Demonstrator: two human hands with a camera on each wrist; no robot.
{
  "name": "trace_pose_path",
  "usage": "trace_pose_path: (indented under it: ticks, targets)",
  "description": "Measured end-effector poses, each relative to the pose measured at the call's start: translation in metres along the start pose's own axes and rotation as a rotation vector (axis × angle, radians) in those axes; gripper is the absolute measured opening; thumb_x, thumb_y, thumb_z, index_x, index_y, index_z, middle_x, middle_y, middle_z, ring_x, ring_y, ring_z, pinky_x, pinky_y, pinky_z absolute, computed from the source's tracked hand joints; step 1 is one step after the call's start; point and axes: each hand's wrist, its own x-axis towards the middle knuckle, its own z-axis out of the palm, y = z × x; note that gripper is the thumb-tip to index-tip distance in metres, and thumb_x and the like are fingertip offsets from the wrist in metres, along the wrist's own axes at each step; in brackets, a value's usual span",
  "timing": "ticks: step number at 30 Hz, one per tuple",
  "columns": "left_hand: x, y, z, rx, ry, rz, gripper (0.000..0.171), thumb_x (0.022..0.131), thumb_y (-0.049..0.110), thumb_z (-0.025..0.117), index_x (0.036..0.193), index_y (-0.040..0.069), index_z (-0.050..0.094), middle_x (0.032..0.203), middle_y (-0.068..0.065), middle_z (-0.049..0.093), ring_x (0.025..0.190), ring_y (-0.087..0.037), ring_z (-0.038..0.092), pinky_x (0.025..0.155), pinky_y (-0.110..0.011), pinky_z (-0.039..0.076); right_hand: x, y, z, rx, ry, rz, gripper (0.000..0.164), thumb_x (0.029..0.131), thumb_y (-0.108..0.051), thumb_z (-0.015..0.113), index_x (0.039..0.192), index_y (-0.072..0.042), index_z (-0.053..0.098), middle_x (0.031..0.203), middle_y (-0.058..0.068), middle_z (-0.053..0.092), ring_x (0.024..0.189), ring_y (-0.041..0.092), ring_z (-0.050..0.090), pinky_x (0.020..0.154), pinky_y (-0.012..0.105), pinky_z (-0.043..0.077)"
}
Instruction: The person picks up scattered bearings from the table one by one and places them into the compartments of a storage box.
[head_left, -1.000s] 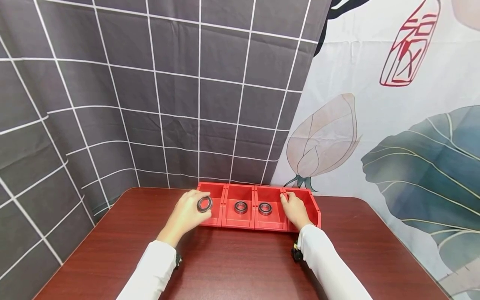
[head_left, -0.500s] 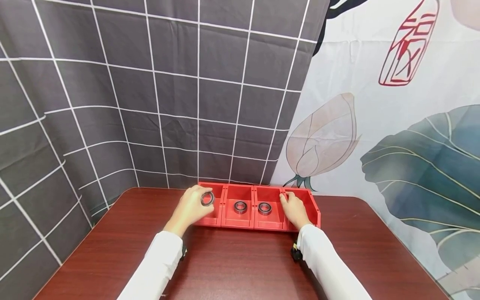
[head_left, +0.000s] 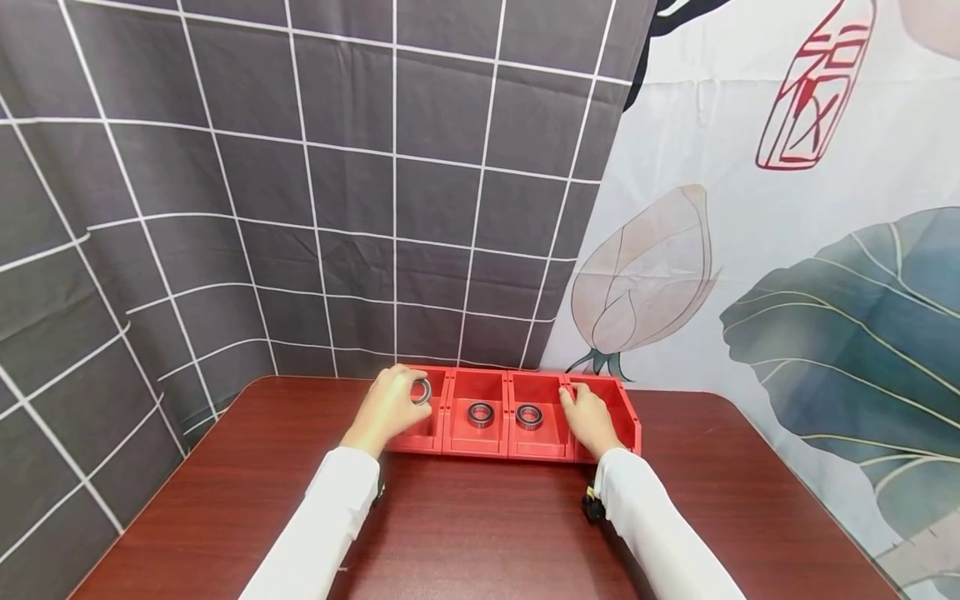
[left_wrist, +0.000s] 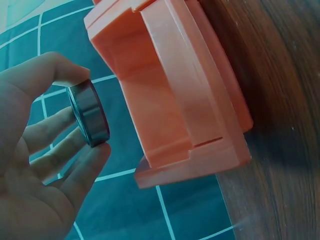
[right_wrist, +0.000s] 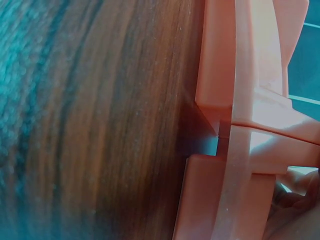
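Note:
My left hand point(head_left: 386, 408) pinches a ball bearing point(left_wrist: 92, 115) between thumb and fingertips. It holds the bearing on edge over the leftmost red bin point(head_left: 422, 444), and in the left wrist view the bearing stands apart from the bin's walls. Two more bearings lie flat, one in the second bin point(head_left: 481, 426) and one in the third bin point(head_left: 529, 427). My right hand point(head_left: 592, 423) grips the wall between the third and rightmost bins, the thumb on the third bin's side. Only part of that hand shows in the right wrist view, low at the right.
The red bins stand side by side in a row at the back of the brown wooden table point(head_left: 480, 533). Behind them hang a dark grid-patterned cloth point(head_left: 442, 200) and a white cloth with printed lotus point(head_left: 652, 275).
My left hand has moved a little right and away from me, carrying the bearing further over the leftmost bin. The right hand stays in place on the bin wall.

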Motion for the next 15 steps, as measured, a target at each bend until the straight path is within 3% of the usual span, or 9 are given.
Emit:
trace_pose_path:
  ticks: [15]
  targets:
    - [0.015,-0.004,0.013,0.042,-0.124,-0.052,0.045,0.071,0.018,0.080,0.112,0.002,0.070,0.108,-0.016,0.065,0.100,-0.033,0.058,0.092,-0.045,0.049,0.001,0.000,0.001,-0.011,0.001,0.002,0.052,0.102,-0.037,0.042,0.138,0.002,0.040,0.128,0.025,0.055,0.105,0.036,0.059,0.093,0.054,0.048]
